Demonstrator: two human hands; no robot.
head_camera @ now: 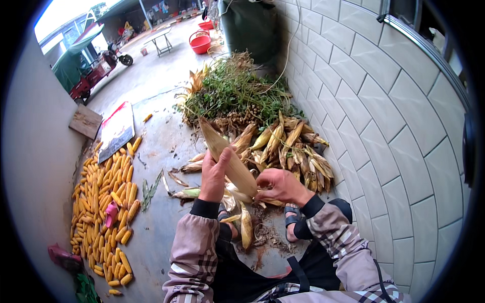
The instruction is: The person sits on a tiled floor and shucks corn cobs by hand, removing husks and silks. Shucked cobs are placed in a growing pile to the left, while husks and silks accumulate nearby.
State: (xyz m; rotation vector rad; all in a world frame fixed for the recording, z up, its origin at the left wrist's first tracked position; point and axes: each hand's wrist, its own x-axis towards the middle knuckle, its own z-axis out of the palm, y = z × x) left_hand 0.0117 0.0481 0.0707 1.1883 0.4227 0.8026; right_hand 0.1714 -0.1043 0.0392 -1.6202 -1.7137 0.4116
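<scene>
My left hand (214, 176) is closed around a large ear of corn in its pale dry husk (231, 164), thumb lying along the upper side. The ear tilts, its pointed tip up and to the left, its butt end down and to the right. At that butt end my right hand (282, 186) has its fingers curled, with thumb and forefinger against the husk edge; the exact pinch is partly hidden. Below, between my sandalled feet, lie a smaller husked ear (246, 226) and brown scraps (271, 235). Just beyond my hands rests a pile of unhusked corn (284, 146).
Husked yellow cobs (106, 197) cover the floor at left, a pink object (111, 214) among them. Pulled peanut plants (238, 91) are heaped behind the corn pile. A tiled wall (379, 132) rises at right. Farther off are a red basket (200, 43) and a three-wheeler (94, 72).
</scene>
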